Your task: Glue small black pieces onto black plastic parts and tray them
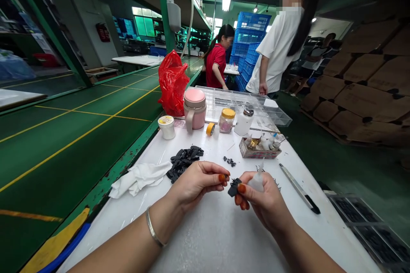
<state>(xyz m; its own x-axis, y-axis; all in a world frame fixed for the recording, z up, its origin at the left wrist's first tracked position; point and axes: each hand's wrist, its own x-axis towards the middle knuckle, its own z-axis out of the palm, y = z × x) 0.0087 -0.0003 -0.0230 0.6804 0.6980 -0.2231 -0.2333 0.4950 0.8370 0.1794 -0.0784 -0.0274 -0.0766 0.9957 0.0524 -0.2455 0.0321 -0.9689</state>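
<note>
Left hand point(201, 178): pinching, contents unclear
Right hand point(268, 195): curling, holding black plastic part point(234, 188); nozzle bottle point(257, 183) pointing upward inside grip

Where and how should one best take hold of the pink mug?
Probably by its handle, coming from the near side: the pink mug stands upright with the handle turned toward the wearer, while the red bag crowds its left.
</note>
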